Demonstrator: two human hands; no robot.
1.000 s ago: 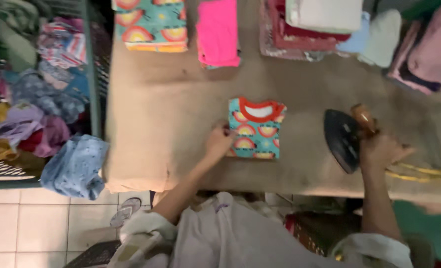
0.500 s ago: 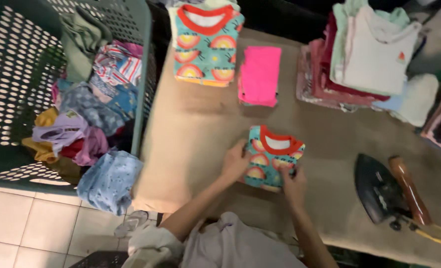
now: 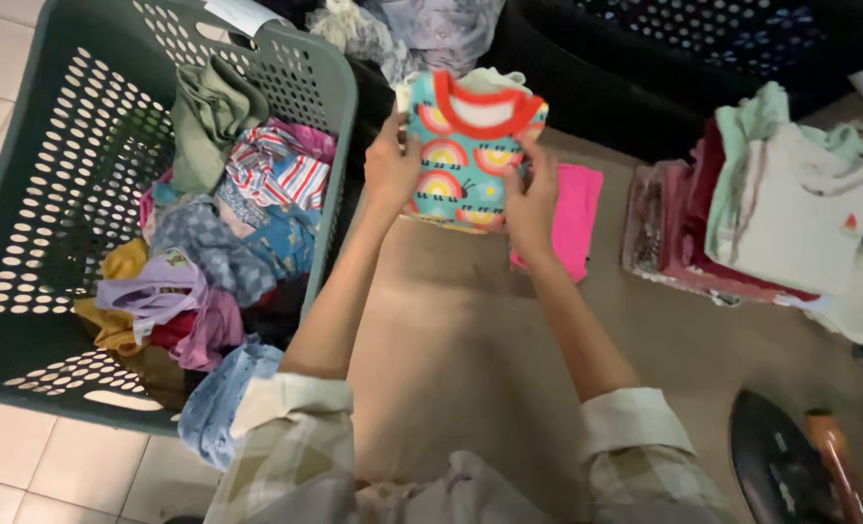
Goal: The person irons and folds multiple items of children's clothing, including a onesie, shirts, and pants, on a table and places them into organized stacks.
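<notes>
Big green laundry basket [image 3: 33, 252] on the left, stuffed with crumpled clothes. Tan counter [image 3: 451, 359] spread down the middle. Stack of folded clothes [image 3: 781, 213] off to the right, well apart from the action. Pink folded piece [image 3: 577, 218] lying just beside the hands. Black iron [image 3: 781, 471] parked at the near right corner. Folded teal rainbow shirt [image 3: 470, 155] pinched on both sides, up at the far edge of the counter: left hand [image 3: 390, 167] gripping one side, right hand [image 3: 531, 199] gripping the other. Risky spot, likely — an uneven grip could let the fold spring open, or tip the shirt off the far edge.
</notes>
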